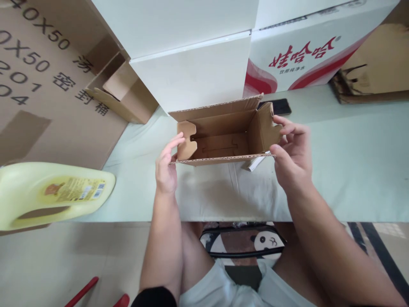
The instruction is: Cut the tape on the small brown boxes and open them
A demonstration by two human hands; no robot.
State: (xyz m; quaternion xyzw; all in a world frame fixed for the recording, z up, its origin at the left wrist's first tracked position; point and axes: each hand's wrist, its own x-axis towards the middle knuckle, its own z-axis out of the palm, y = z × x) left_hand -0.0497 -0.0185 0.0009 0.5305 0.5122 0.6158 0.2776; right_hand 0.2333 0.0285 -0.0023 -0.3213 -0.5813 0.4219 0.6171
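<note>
- I see matt, corrugated cardboard in the open carton [220,124]
- Smooth plastic on the handled jug [60,192]
- Matt, creased cloth surfacing the tabletop [351,170]

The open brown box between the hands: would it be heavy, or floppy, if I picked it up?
The box would probably feel light for its size: it's cardboard, and its bottom shows inside. Its walls should be fairly stiff, since their cut edges look corrugated. The end flaps might bend easily, as neither is tucked in.

Stacked white cartons [194,72] and a big printed carton [54,91] around a cloth-covered table [351,170] suggest a storeroom.
</note>
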